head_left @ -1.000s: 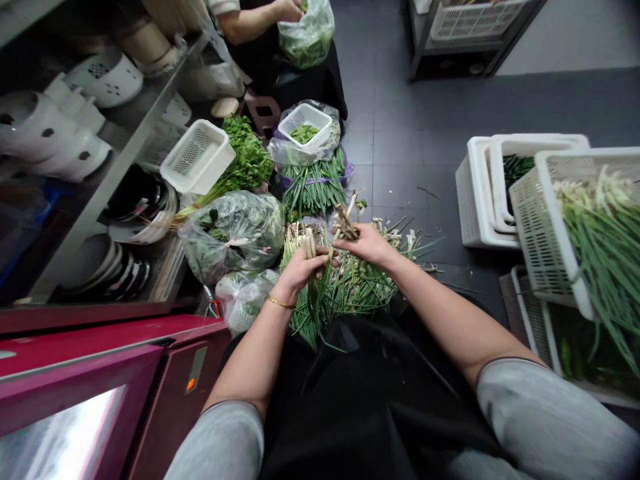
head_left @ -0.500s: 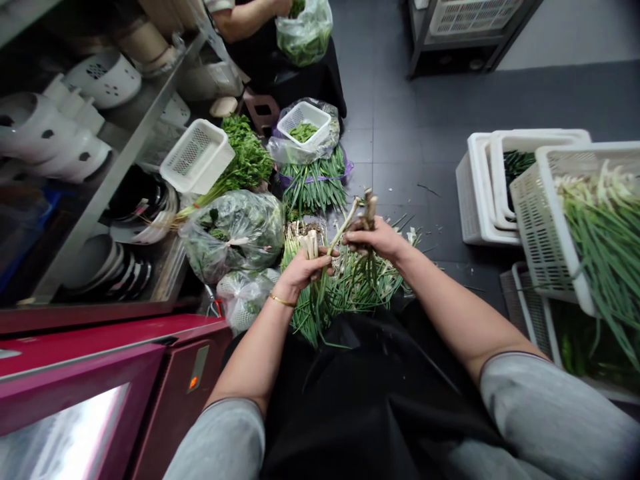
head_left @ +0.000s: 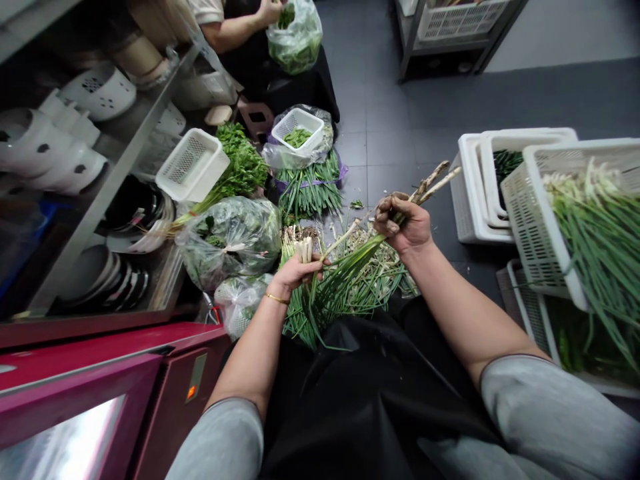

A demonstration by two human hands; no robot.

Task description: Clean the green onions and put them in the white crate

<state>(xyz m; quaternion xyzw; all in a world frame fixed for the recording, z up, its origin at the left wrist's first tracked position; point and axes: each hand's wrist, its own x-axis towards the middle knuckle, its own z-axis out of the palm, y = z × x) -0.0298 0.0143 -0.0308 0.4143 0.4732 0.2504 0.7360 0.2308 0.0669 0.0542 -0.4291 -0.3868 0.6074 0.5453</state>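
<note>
Left hand: I see the left hand closed, thumb and fingers wrapped round a bundle of white scallion stems, cut-looking ends pointing up; a single pale stalk slants out from beside its fingertips

Right hand: I read the right hand as curled, fingers bent and soiled, pinching a few long scallions; their brown root ends stick out past the hand towards the crates and their green leaves run down to the left

Hand gap: the two hands are well apart, the right one farther from the body, with green leaves stretched between them

Scallion pile: the scallion pile lies loose on the floor beneath and between the hands, its near edge against the black apron

Left side: I have the clear plastic bag of greens near the left hand, then the metal shelf and red cabinet

Right side: the slatted crate, scallions hanging over its near right rim, stands well apart from the right hand

Moving room: dark tiles show from the pile's far edge up to the metal rack, and between the pile and the white crates
</note>
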